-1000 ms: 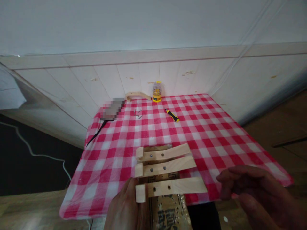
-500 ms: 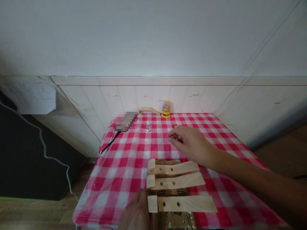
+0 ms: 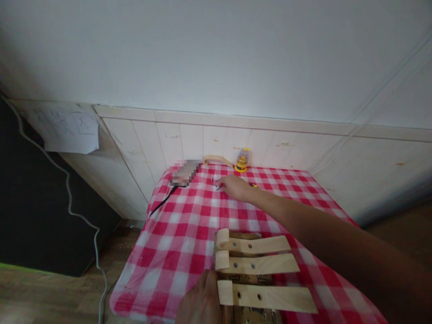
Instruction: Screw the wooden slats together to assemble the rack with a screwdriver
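My left hand (image 3: 199, 302) rests at the near table edge, fingers curled against the left end of the nearest wooden slat (image 3: 266, 297). Two more slats (image 3: 256, 254), each with two screws in them, lie just beyond it on a board. My right arm stretches far across the table. My right hand (image 3: 234, 186) has its fingertips on several small dark screws (image 3: 215, 181) near the far edge, fingers drawn together; whether it holds one is not visible. A yellow-and-black screwdriver (image 3: 253, 184) lies just behind that hand.
A red-and-white checked cloth (image 3: 189, 238) covers the table. At the far edge stand a yellow bit holder (image 3: 242, 160), a curved wooden piece (image 3: 216, 159) and a blurred grey device (image 3: 184, 173) with a black cable (image 3: 162, 203). White wall panelling rises behind.
My right hand has gone from the near right edge, across the table, to the screws at the far side. My left hand has stayed by the nearest slat. The view has tilted up.
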Action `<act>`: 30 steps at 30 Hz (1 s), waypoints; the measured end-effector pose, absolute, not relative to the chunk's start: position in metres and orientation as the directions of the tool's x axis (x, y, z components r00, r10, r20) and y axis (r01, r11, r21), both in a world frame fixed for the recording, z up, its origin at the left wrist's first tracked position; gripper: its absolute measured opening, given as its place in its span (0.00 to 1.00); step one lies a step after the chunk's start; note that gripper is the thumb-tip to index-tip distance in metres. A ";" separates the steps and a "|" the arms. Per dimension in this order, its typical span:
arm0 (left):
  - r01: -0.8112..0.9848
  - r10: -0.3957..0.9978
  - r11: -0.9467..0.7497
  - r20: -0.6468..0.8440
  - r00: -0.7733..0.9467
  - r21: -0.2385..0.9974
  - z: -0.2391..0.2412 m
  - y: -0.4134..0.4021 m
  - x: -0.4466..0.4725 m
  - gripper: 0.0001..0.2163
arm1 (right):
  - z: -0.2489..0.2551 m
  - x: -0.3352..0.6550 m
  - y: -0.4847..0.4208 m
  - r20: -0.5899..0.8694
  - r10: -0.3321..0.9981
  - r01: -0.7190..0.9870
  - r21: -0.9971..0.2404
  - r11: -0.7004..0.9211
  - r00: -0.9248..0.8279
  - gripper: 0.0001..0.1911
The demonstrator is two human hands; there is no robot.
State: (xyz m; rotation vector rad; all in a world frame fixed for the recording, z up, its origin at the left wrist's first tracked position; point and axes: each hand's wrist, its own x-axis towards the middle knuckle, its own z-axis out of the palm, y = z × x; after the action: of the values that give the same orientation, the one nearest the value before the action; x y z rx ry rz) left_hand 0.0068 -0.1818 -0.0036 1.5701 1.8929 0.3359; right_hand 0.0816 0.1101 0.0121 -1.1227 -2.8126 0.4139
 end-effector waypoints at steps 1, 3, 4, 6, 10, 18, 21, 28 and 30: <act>0.774 0.943 0.254 -0.325 -0.066 0.580 -0.002 -0.181 0.007 0.16 | 0.010 0.081 0.113 -0.027 0.683 0.661 -0.277 0.697 -0.730 0.13; 0.760 0.940 0.261 -0.335 -0.061 0.595 -0.001 -0.181 0.006 0.16 | 0.008 0.081 0.117 -0.036 0.679 0.660 -0.273 0.700 -0.734 0.13; 0.757 0.940 0.263 -0.335 -0.062 0.598 -0.001 -0.181 0.006 0.16 | 0.008 0.081 0.118 -0.043 0.677 0.661 -0.271 0.699 -0.734 0.12; 0.761 0.945 0.252 -0.321 -0.061 0.597 -0.001 -0.182 0.005 0.16 | 0.010 0.079 0.119 -0.061 0.674 0.662 -0.271 0.698 -0.736 0.11; 0.758 0.961 0.209 -0.272 -0.043 0.619 -0.003 -0.183 0.003 0.17 | 0.018 0.075 0.114 -0.091 0.657 0.652 -0.281 0.704 -0.749 0.08; 0.710 0.968 0.213 -0.242 -0.061 0.672 0.006 -0.188 0.007 0.16 | 0.049 0.094 0.073 0.007 0.671 0.629 -0.338 0.700 -0.742 0.11; 0.693 0.972 0.207 -0.224 -0.068 0.690 0.008 -0.190 0.008 0.16 | 0.068 0.118 0.037 0.077 0.646 0.561 -0.424 0.711 -0.760 0.07; 0.690 0.970 0.223 -0.225 -0.088 0.689 0.000 -0.191 0.007 0.16 | 0.099 0.187 -0.061 0.110 0.678 0.483 -0.620 0.618 -0.727 0.05; 0.690 0.969 0.221 -0.234 -0.077 0.689 -0.002 -0.192 0.006 0.15 | 0.102 0.202 -0.079 0.072 0.732 0.509 -0.672 0.538 -0.678 0.06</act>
State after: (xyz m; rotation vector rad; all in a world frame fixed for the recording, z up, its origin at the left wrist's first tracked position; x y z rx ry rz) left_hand 0.0055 -0.1917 -0.0023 1.5341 1.8342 0.5364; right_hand 0.2019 -0.0789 0.1024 -1.0229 -2.4341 0.8999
